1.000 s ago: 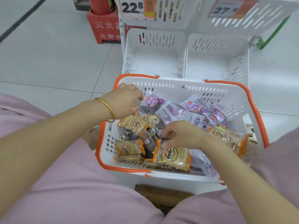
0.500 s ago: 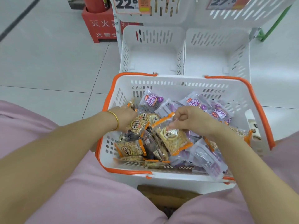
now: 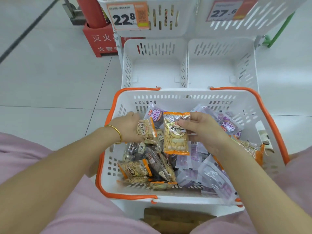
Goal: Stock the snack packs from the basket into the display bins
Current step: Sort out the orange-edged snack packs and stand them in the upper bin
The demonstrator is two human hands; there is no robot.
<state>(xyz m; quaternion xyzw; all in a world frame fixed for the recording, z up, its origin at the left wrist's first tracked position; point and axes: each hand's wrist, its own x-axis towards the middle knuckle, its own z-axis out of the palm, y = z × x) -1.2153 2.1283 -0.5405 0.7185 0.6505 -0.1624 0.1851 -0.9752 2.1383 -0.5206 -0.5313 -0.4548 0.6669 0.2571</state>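
A white basket (image 3: 185, 97) with orange handles rests on my lap, filled with several orange seed packs, dark packs and purple snack packs (image 3: 229, 127). My right hand (image 3: 200, 130) pinches an orange seed pack (image 3: 175, 141) by its top and holds it upright above the pile. My left hand (image 3: 130, 127), with a gold bangle on the wrist, grips a smaller orange seed pack (image 3: 146, 130) at the basket's left side. Just beyond the basket stand two white display bins, the left bin (image 3: 155, 68) and the right bin (image 3: 219, 68), with nothing in them.
Above the two bins hang upper bins with price tags reading 22.8 (image 3: 125, 17) and 27.6 (image 3: 222, 12). A red fire-extinguisher box (image 3: 99, 43) stands on the tiled floor at the back left. My pink-clad knees flank the basket.
My right hand has lifted an orange seed pack out of the pile and turned it upright. My left hand has closed on a smaller orange pack and raised it.
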